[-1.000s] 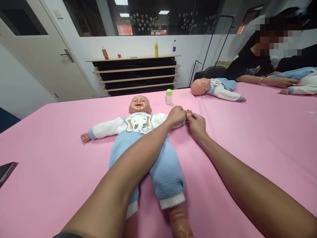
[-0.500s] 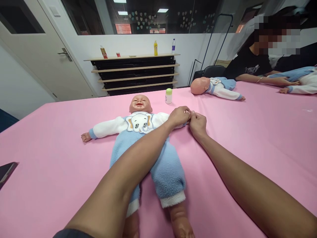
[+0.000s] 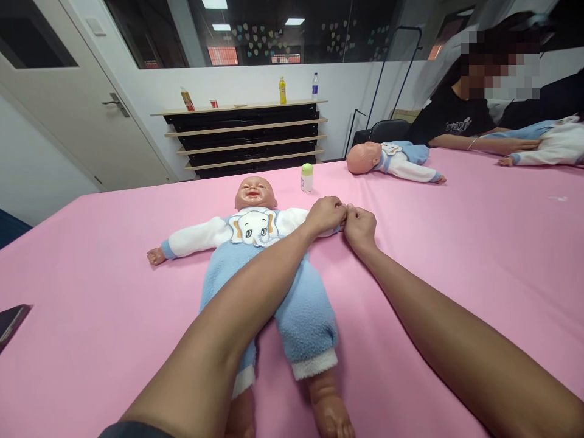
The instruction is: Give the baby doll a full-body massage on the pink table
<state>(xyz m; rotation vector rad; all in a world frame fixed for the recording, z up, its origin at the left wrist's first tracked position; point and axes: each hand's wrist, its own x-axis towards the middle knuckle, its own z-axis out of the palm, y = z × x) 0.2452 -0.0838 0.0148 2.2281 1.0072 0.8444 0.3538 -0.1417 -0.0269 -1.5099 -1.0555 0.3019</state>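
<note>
A baby doll [image 3: 256, 193] lies face up on the pink table cover [image 3: 114, 316], dressed in a white and blue elephant outfit. Its arms stretch out sideways and its bare feet point toward me. Crossing over the doll's body, my left hand [image 3: 326, 214] curls closed around the end of the sleeve on the right of the picture. My right hand [image 3: 360, 228] meets it there, fingers pinched at the doll's hand. The doll's hand on that side is hidden by my fingers. Beyond my hands stands a small white bottle with a green cap [image 3: 306, 178].
A second doll [image 3: 365, 158] lies at the far right of the table. Past it a person in a black shirt [image 3: 449, 118] handles another doll [image 3: 561, 143]. A phone [image 3: 13, 321] rests at the left edge. Shelves [image 3: 246, 125] with bottles stand by the wall.
The whole view has shifted slightly. My hands stay together at the doll's hand, with only a small shift of the fingers. The doll lies as before.
</note>
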